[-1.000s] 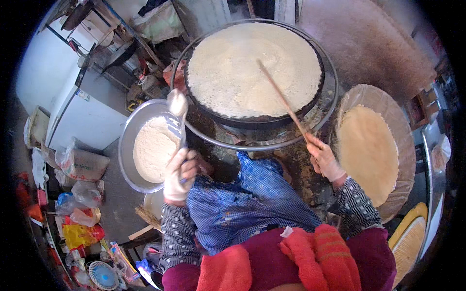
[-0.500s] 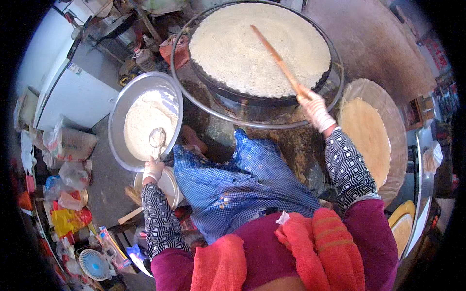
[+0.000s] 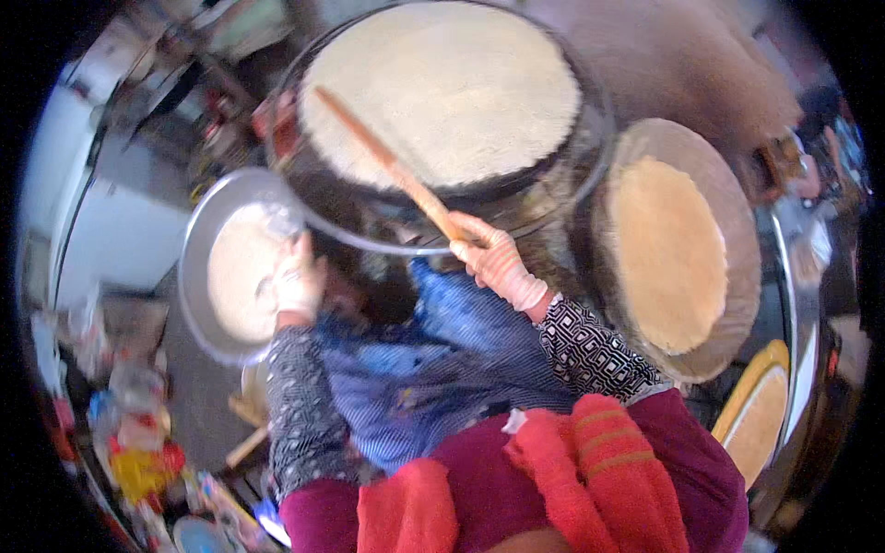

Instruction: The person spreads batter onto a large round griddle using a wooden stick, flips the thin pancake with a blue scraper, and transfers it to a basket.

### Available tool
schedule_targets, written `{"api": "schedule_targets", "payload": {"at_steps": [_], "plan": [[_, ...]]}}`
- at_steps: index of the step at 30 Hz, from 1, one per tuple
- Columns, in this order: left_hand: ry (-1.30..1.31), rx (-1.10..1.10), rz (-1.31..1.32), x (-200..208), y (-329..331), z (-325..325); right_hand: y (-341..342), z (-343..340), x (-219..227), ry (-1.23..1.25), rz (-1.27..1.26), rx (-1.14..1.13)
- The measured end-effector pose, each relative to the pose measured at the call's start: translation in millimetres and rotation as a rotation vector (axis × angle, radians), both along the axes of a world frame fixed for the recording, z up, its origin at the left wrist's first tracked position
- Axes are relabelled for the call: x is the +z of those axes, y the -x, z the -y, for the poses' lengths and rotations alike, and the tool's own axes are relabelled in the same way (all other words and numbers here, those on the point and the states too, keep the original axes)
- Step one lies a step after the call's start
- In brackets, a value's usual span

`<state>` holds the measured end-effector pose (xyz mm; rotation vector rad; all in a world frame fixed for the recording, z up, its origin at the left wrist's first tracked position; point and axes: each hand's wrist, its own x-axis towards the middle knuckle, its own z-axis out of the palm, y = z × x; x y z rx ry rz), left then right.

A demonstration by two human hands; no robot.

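Observation:
My right hand, in a thin pale glove, is closed around the handle of a long flat wooden spreader. The spreader slants up and left, its far end over the left part of a wide pale layer of batter on a round black griddle. My gloved left hand is smeared by motion at the right side of a metal basin. It appears to grip a ladle, whose blurred head shows over the cream-coloured batter in the basin.
A metal ring circles the griddle. To the right, a large thin pancake lies on a plastic-covered round tray. A yellow-rimmed round board leans below it. Bags and household goods crowd the left.
The spreader has swept left and nearer to me with my right hand. My left hand has moved up along the basin's right side, raising the ladle. The whole view has shifted a little.

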<state>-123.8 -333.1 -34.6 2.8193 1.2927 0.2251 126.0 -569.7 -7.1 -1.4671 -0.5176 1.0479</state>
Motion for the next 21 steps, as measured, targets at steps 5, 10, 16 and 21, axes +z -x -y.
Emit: {"api": "schedule_targets", "payload": {"at_steps": [5, 10, 16, 21], "plan": [[-0.093, -0.044, -0.008, -53.8, 58.0, -95.5, -120.4, 30.8, -6.3, -0.113, 0.161, -0.324], [-0.08, -0.044, -0.355, -13.3, -40.6, -79.0, -122.0, 60.7, -36.4, -0.061, 0.309, -0.202], [-0.065, -0.305, -0.706, -23.5, -91.2, -59.8, -65.6, 66.6, 3.5, 0.147, 0.309, -0.076], [-0.137, -0.275, -0.595, -14.1, -107.0, 34.0, -12.1, 33.5, -28.0, -0.027, 0.541, 0.033]]}}
